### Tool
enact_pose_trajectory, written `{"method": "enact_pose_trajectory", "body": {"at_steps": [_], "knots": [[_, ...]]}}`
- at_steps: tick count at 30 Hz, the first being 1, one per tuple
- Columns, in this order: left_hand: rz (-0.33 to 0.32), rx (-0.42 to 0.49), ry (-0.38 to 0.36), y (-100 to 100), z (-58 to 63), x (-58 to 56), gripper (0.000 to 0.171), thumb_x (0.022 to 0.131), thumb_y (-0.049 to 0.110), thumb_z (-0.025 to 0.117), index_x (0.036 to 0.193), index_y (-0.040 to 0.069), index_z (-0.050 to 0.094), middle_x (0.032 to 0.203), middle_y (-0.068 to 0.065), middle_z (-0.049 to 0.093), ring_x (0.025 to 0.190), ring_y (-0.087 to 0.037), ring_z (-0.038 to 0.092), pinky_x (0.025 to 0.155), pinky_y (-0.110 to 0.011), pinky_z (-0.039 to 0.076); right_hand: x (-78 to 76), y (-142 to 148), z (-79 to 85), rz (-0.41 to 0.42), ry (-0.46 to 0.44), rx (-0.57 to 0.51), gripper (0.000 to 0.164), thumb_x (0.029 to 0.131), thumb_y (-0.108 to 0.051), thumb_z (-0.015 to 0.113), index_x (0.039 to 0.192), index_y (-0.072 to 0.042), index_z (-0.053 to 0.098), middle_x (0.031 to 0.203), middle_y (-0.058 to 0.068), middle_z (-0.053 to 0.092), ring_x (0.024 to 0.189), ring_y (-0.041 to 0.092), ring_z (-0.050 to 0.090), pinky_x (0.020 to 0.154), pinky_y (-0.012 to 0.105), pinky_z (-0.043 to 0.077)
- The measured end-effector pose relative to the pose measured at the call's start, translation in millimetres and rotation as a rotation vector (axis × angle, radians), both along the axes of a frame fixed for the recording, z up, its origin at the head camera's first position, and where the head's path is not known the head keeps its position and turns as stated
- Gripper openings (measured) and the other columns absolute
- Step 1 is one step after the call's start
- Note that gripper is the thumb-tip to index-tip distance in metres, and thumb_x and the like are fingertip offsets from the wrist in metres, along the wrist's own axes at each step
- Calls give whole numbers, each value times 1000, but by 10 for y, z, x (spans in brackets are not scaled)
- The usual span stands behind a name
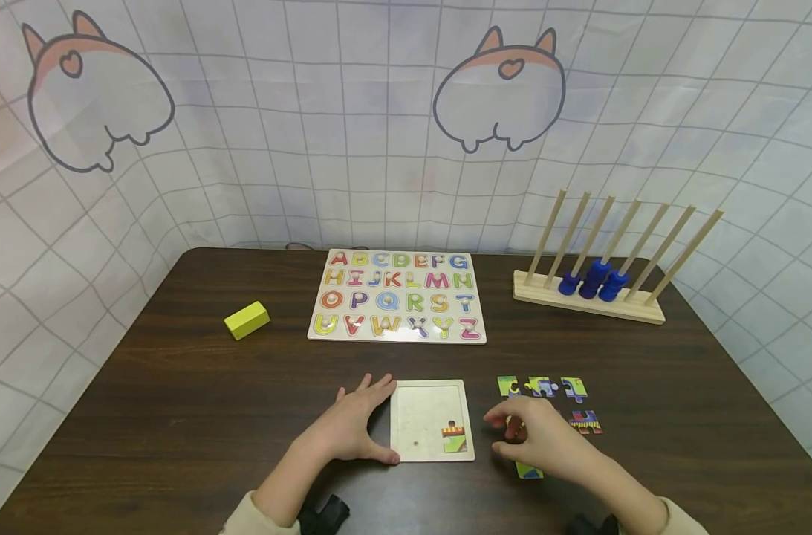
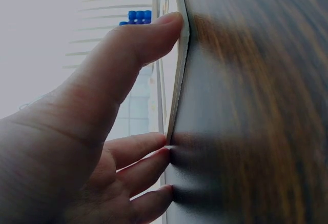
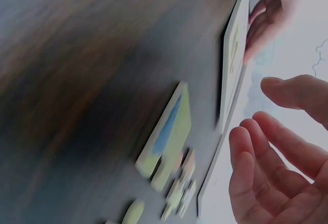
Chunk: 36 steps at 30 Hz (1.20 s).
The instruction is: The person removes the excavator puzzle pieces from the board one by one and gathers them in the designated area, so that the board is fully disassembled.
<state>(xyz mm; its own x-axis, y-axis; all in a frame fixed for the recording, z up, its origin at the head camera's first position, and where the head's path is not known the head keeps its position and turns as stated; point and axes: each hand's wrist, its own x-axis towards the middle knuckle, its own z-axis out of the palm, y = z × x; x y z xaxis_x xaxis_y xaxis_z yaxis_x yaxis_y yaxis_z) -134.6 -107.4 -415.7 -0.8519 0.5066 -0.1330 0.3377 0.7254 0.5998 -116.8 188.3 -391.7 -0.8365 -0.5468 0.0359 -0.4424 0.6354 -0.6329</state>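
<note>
A square wooden puzzle board (image 1: 415, 409) lies on the table, one jigsaw piece (image 1: 455, 438) sitting in its near right corner. My left hand (image 1: 348, 427) is spread along the board's left edge, thumb at the near corner and index finger at the far corner; in the left wrist view the thumb (image 2: 166, 29) rests on the rim. Between the board and the loose jigsaw pieces (image 1: 585, 422), my right hand (image 1: 539, 431) hovers with its fingers bent loosely and nothing between them. It hides some pieces. The right wrist view shows a green piece with blue (image 3: 177, 131) below the fingers.
An alphabet peg puzzle (image 1: 397, 303) lies behind the board. At the back right stands a wooden rack with upright rods (image 1: 586, 301) and blue beads. A yellow block (image 1: 247, 320) is at the left. A tiled-pattern cloth (image 1: 379, 193) hangs behind the table.
</note>
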Motion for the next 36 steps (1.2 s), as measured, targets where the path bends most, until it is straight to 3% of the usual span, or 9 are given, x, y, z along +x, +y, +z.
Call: {"method": "enact_pose_trajectory", "body": {"at_steps": [13,24,36], "knots": [[1,1,-3,1,-12,-7,100,61,41,83,141,4,35,147,-9,28,136,-35,15,98,-67,12,-47,-346,-39,49,11,59,29,71,-11,77,97,-2,67,76,-4,57,63,6,49,55,20,44],[2,7,-2,-2,-8,0,100,61,40,84,140,3,35,147,-10,28,136,-36,16,98,-66,12,-111,-487,-62,39,-30,136,40,66,-12,80,101,3,66,73,-3,50,62,8,46,54,20,40],[0,0,-1,1,-10,-1,100,61,39,84,141,5,35,147,-9,28,136,-35,15,99,-66,12,-127,-516,-31,38,-60,127,33,63,-10,82,90,1,66,72,-1,49,61,10,45,53,21,39]]}}
